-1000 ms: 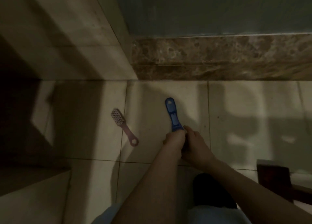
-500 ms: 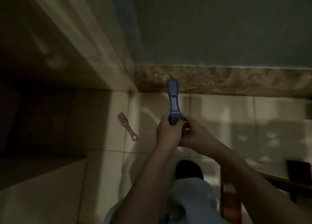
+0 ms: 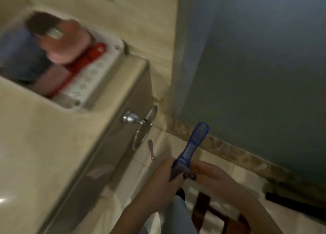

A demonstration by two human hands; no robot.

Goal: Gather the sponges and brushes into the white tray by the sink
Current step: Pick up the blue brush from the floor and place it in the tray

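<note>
Left hand [image 3: 163,178]: fingers curled round the lower end of the blue brush [image 3: 193,144]. Right hand [image 3: 210,174]: dark-nailed fingertips pinching that same end from the other side. Blue brush: translucent plastic, long and flat, waisted in the middle, with a rounded tip tilted up and to the right. It is held in the air above the floor [image 3: 139,173], well short of the counter top. Floor: pale glossy tiles with thin grout lines. It forms a narrow strip between the counter front and the wall. Pink brush [image 3: 152,151]: small and slender with a ring-ended handle, lying on the tiles just below the towel ring [image 3: 142,128]. The ring is chrome and juts from the counter's side into the passage. Wooden frame [image 3: 210,213]: dark red-brown, standing close under the right forearm. Skirting [image 3: 229,151]: mottled brown stone, below a matt grey-green wall [image 3: 255,66]. Counter [image 3: 44,145]: smooth cream stone with a rounded edge. White tray [image 3: 95,75]: perforated plastic with rounded corners, set at the counter's far end against the tiled wall. It holds a red brush [image 3: 88,61]; the other contents, pink and dark, are too blurred to name.
</note>
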